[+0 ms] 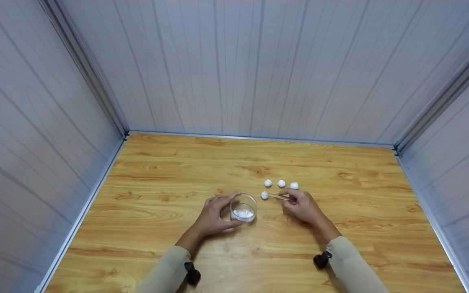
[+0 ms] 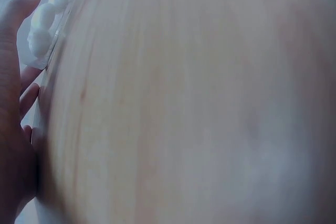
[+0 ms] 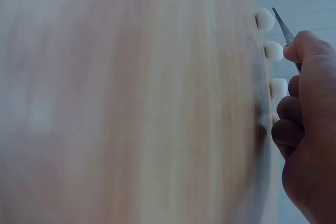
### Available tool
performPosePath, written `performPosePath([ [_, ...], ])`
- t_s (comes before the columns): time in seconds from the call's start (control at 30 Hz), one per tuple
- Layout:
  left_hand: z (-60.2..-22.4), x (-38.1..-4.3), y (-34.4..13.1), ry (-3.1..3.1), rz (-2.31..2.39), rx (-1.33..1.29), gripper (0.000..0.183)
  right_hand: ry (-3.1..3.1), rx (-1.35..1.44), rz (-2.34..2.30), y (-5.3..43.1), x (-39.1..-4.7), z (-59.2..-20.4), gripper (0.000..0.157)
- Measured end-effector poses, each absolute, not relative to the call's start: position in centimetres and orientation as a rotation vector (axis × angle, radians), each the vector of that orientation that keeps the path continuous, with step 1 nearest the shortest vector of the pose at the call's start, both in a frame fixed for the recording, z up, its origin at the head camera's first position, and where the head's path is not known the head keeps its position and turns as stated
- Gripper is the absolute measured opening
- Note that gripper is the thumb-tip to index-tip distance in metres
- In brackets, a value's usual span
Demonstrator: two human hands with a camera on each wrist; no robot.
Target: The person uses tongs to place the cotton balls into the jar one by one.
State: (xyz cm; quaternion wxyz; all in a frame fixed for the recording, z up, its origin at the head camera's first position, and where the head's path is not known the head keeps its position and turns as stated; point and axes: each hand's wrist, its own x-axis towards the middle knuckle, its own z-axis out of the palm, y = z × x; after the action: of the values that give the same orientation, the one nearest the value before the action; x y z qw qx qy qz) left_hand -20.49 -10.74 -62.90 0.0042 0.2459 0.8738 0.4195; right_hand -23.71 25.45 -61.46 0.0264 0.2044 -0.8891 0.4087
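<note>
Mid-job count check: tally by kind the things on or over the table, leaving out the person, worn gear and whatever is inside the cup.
White balls: 4
Cup: 1
Tweezers: 1
Total: 6

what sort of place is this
Probably a small recording or test booth: pale panels wall in a wood-grain surface on three visible sides, and small black devices sit at the cuffs of both beige sleeves.
</note>
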Motion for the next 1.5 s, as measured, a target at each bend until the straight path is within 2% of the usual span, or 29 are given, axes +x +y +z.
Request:
performPosePath([
  [1.5, -62.54, -20.44, -10.73, 2.722, 1.318, 0.785, 0.089, -2.808, 0.599, 1.186, 25.79, -23.61, -61.39, 0.016],
])
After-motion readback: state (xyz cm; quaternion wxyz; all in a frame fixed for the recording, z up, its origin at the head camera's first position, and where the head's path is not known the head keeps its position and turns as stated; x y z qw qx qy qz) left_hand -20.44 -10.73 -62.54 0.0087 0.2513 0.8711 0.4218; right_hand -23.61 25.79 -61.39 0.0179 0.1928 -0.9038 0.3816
